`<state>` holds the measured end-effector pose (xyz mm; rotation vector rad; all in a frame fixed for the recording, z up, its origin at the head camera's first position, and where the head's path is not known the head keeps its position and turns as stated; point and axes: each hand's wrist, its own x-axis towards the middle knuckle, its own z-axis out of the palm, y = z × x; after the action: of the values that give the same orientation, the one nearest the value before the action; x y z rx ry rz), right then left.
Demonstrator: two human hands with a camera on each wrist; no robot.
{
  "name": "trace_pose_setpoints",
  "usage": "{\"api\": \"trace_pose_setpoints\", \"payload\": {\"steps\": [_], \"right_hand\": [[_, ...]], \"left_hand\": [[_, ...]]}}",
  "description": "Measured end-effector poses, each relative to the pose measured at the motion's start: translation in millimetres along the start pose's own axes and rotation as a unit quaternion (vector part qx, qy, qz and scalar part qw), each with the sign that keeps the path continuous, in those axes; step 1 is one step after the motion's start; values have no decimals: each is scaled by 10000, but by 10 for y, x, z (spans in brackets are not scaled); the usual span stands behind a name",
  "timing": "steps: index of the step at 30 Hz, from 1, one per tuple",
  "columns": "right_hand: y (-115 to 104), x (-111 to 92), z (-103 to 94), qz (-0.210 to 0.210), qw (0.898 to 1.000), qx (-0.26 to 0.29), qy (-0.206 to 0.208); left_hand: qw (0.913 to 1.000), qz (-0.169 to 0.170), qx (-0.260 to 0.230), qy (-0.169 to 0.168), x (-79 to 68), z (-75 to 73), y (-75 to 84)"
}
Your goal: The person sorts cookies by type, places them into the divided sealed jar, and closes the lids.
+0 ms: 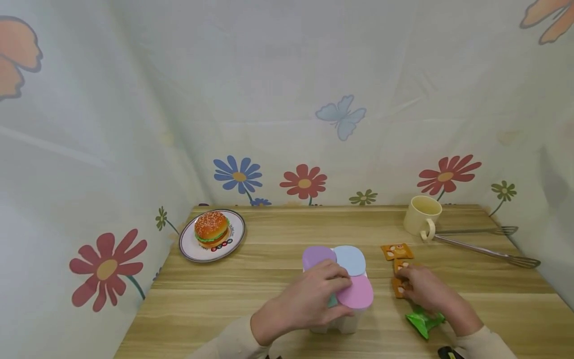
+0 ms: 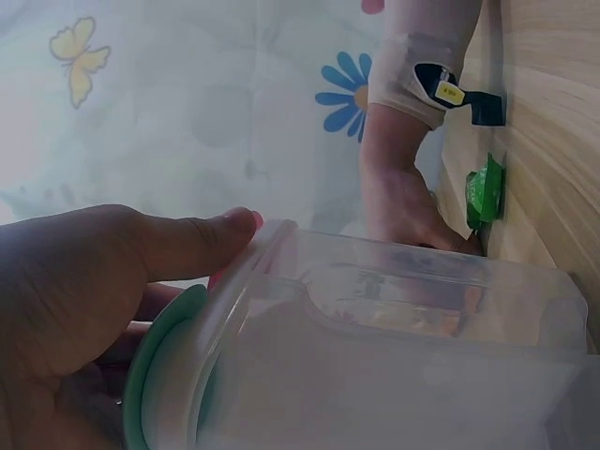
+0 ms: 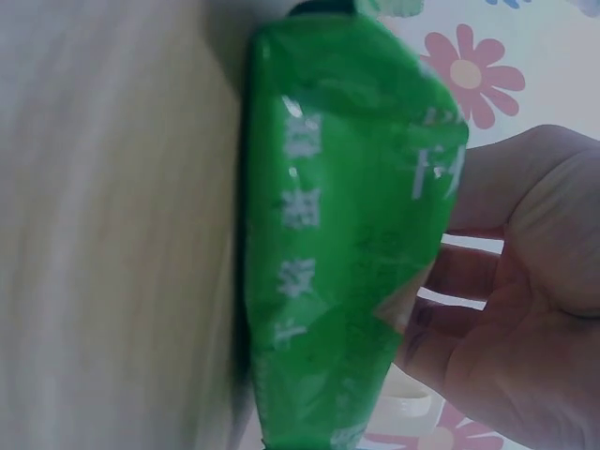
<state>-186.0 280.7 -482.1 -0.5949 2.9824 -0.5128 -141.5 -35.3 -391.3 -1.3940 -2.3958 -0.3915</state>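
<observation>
My left hand (image 1: 314, 296) grips the pink lid (image 1: 357, 291) of a storage box (image 2: 431, 366) with clear walls, fingers over the top and thumb at its front edge. Purple (image 1: 317, 256) and pale blue (image 1: 351, 260) lids lie behind it, and a green lid (image 2: 155, 366) shows beside the fingers in the left wrist view. My right hand (image 1: 428, 289) is right of the box, fingertips at two small orange packets (image 1: 397, 287). Whether it pinches one I cannot tell. Close under the right wrist lies a green packet (image 3: 347, 225) with white print, hiding the fingertips in the right wrist view.
Another orange packet (image 1: 396, 251) lies just behind. Farther back right are a cream mug (image 1: 421, 214) and two metal whisks (image 1: 489, 249). A toy burger (image 1: 212, 228) sits on a white plate (image 1: 193, 252) at the back left. A printed curtain (image 1: 278, 119) borders the wooden table (image 1: 269, 229).
</observation>
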Motion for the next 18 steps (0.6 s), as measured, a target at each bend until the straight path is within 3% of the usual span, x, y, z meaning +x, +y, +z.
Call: {"api": "trace_pose_setpoints", "payload": {"steps": [12,18], "right_hand": [[39,22,20,-260,9990,-216,280],[31,10,-5,-44,9997,60,254]], "left_hand": [[9972,244,441,547,25,78,-13],[9966,237,634,461,43,85,-17]]}}
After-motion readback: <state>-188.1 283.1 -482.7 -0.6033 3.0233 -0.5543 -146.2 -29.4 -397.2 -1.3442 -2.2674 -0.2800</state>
